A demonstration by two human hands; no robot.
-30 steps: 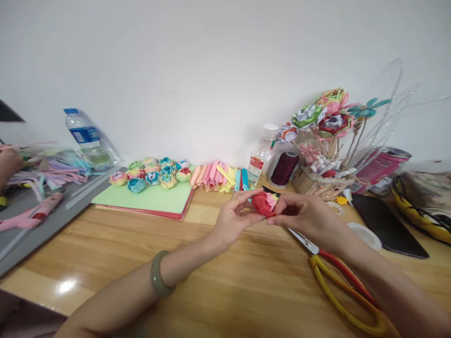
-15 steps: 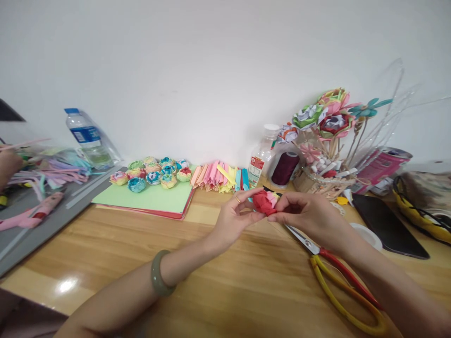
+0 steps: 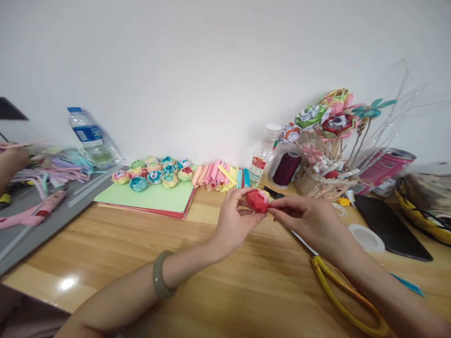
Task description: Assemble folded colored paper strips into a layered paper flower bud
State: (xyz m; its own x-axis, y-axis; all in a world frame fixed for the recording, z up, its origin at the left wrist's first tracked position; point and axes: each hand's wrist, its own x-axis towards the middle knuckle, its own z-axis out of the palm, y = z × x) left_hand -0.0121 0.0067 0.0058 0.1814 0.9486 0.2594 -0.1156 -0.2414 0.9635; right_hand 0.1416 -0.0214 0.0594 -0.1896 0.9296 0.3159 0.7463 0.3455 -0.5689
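A red paper flower (image 3: 256, 201) with a pink and pale yellow centre is held up between both hands over the wooden table. My left hand (image 3: 235, 217) has its thumb and fingers closed round the flower's left side and base. On the flower's right side, my right hand (image 3: 299, 213) pinches the lower edge of the red paper between thumb and fingertips. Scissors (image 3: 331, 281) with yellow and red handles lie partly under my right forearm. Beyond my left hand are folded paper strips (image 3: 218, 176) in pink, yellow and blue.
Several finished paper flowers (image 3: 155, 177) rest on green paper (image 3: 148, 199). A water bottle (image 3: 89, 136), another person's hand (image 3: 14, 157) and pink glue gun are left. Clear bottle (image 3: 260, 157), thread spool (image 3: 286, 170), flower basket (image 3: 320, 183), black phone (image 3: 391, 227) and white lid (image 3: 366, 238) are right.
The red flower has shifted slightly left and turned in my fingers. My right hand has moved its pinch to the flower's lower edge. The view has shifted slightly, and blue strips show beside my right forearm.
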